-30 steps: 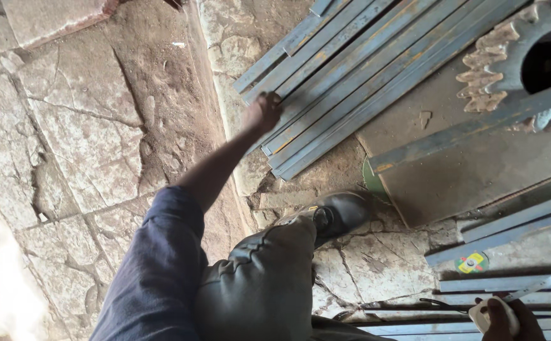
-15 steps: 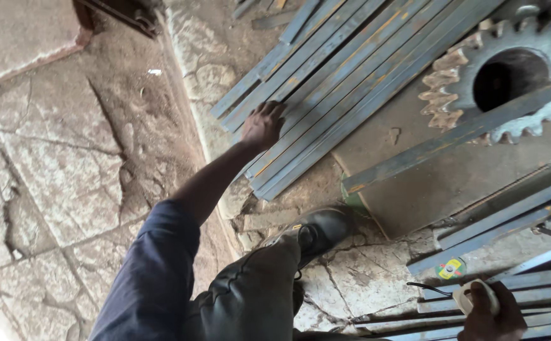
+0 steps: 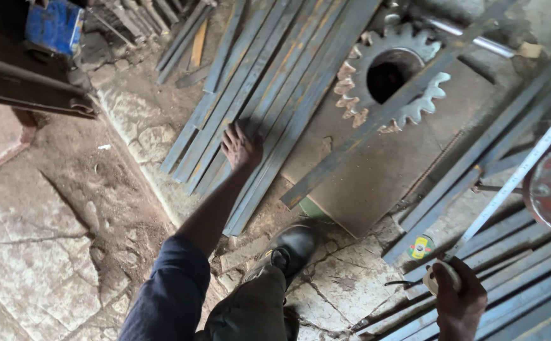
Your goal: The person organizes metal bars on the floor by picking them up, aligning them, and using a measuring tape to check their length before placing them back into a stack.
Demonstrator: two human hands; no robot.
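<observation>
head view: our left hand (image 3: 241, 146) presses flat on the bundle of long grey-blue flat steel bars (image 3: 269, 95), and our right hand (image 3: 455, 297) grips a tape measure case (image 3: 443, 278).

we judge this a measuring step on the floor stock; left fingers lie spread and open on the bars, right fingers are closed round the case, its white blade (image 3: 522, 170) running up to the right. next we would need the blade laid along a bar. a small round yellow-green sticker (image 3: 420, 247) lies by the case; a blue box (image 3: 54, 25) sits top left.
</observation>
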